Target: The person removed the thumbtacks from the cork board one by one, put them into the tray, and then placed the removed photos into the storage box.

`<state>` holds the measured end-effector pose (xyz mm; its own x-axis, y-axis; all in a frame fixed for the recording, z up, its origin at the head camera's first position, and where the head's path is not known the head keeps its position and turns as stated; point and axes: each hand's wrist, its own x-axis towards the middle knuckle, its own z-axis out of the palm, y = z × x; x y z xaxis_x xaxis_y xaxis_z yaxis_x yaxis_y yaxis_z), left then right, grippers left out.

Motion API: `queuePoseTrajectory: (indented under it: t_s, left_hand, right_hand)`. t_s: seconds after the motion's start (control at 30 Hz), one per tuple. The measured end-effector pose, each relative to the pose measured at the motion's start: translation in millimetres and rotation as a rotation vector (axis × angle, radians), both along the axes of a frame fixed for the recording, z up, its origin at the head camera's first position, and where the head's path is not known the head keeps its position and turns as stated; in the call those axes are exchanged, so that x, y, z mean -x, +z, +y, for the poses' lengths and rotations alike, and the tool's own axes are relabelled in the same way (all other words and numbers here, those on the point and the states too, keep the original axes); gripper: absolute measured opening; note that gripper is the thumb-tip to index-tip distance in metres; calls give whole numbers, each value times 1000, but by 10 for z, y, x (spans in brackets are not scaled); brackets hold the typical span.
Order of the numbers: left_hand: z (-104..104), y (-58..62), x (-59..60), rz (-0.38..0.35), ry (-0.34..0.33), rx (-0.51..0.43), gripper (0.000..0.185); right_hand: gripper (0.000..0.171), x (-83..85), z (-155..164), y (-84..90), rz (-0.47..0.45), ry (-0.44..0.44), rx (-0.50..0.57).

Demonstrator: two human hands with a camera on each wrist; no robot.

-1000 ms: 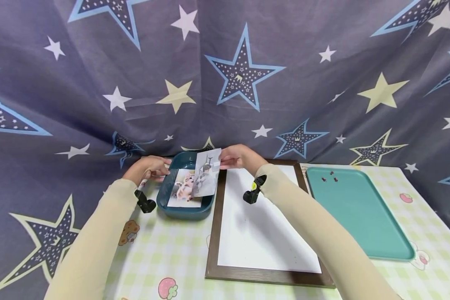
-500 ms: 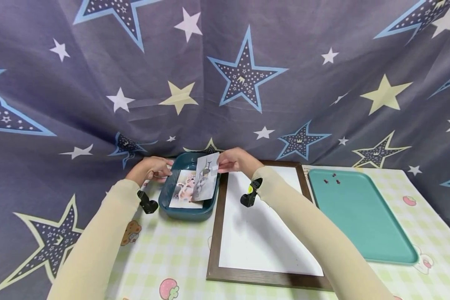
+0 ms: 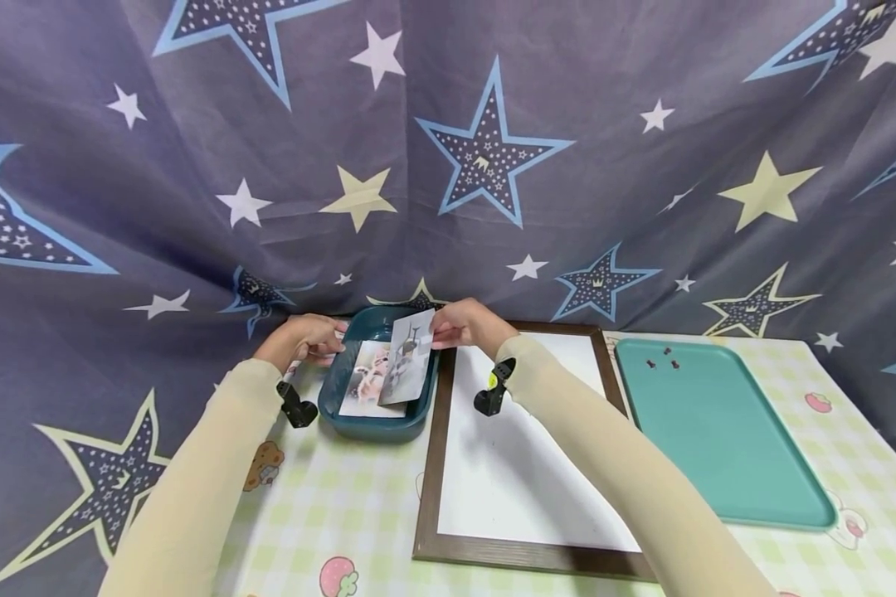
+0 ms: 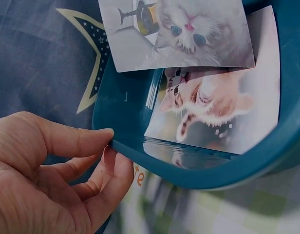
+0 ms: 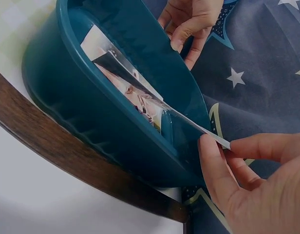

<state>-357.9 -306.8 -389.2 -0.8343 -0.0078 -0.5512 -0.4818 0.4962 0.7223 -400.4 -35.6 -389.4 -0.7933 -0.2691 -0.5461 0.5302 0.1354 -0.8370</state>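
Observation:
A dark teal basin [image 3: 373,429] stands at the back of the table. In the left wrist view my left hand [image 4: 57,170] pinches the basin's rim between thumb and fingers. My right hand [image 3: 463,325] pinches the edge of a photo of a white kitten [image 4: 189,41], tilted over the basin's right side. Below it, another photo, of an orange-and-white kitten [image 4: 213,109], lies inside the basin. The right wrist view shows the held photo [image 5: 189,122] nearly edge-on between my thumb and fingers.
A brown-framed white board [image 3: 523,464] lies right of the basin, partly under my right arm. Further right is a green tray [image 3: 724,439] with several small red pins [image 3: 668,351]. A star-patterned curtain [image 3: 485,249] hangs behind the table.
My right hand has lowered slightly, and the held photo has shifted a little down and left over the basin. My left hand stays at the rim. The head view has moved slightly.

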Motion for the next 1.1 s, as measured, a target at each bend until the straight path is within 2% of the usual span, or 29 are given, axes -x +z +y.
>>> queuePoseTrajectory:
  t_s: [0.07, 0.13, 0.2, 0.3, 0.37, 0.5, 0.6, 0.73, 0.87, 0.97, 1.07, 1.1]
  left_hand:
    - [-2, 3, -12, 0, -10, -5, 65]
    - [-7, 4, -19, -2, -20, -9, 66]
    - [-12, 4, -25, -6, -31, -13, 67]
    - [-20, -2, -25, -10, -35, -19, 67]
    - [-27, -11, -23, -9, -34, -24, 67]
    - [-41, -24, -24, 0, -25, -30, 66]
    - [-51, -31, -30, 4, -28, -28, 67]
    - [-51, -37, -33, 2, -38, -19, 67]
    - [-33, -38, -32, -3, -37, -13, 67]
    - [-22, -31, -30, -1, -36, -18, 67]
    - [-30, -24, -26, 6, -33, -22, 66]
    - [-35, -20, -26, 10, -30, -23, 66]
  right_hand:
    - [25, 263, -11, -274, -12, 23, 43]
    - [25, 396, -27, -394, -27, 26, 52]
    - [25, 457, -40, -447, -24, 24, 53]
    - [34, 70, -51, -78, -23, -10, -3]
    - [40, -108, -49, 94, -29, -4, -3]
    - [45, -264, -64, 263, -52, 21, 17]
    - [38, -281, -83, 268, -52, 30, 22]
    - [29, -248, -123, 182, -51, 29, 22]
    - [38, -220, -167, 108, -45, 41, 25]
    - [43, -232, -201, 123, -48, 51, 15]
    - [37, -162, -252, 50, -45, 50, 5]
    - [33, -69, -271, -40, -51, 58, 21]
